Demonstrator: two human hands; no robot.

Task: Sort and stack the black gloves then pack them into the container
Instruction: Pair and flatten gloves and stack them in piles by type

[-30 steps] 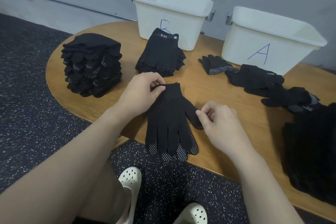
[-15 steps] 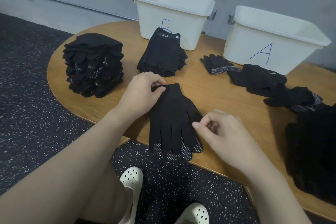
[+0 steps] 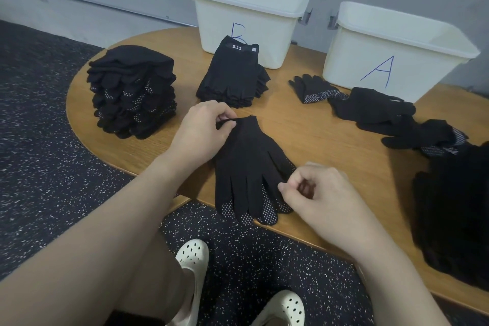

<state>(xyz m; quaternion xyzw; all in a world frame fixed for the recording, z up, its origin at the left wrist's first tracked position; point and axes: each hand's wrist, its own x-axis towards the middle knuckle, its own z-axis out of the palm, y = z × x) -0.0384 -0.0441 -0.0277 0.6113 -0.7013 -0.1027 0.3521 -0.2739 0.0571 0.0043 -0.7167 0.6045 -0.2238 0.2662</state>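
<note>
Wooden table point(image 3: 330, 137), left hand point(image 3: 201, 132) pinching glove cuff point(image 3: 238, 121)

1. The left hand point(image 3: 202, 131) reaches forward on a bare forearm — knuckles up, thumb and fingertips pinched together on a glove cuff point(image 3: 242, 121).
2. The right hand point(image 3: 316, 193) is drawn nearer the body, fingers curled inward, thumb meeting forefinger — whether it pinches fabric is unclear.
3. Both forearms angle inward.

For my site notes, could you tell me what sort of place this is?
Probably a small sorting or packing workstation: two white bins lettered B and A on a wooden table, sorted glove stacks, and a speckled rubber floor.
</note>
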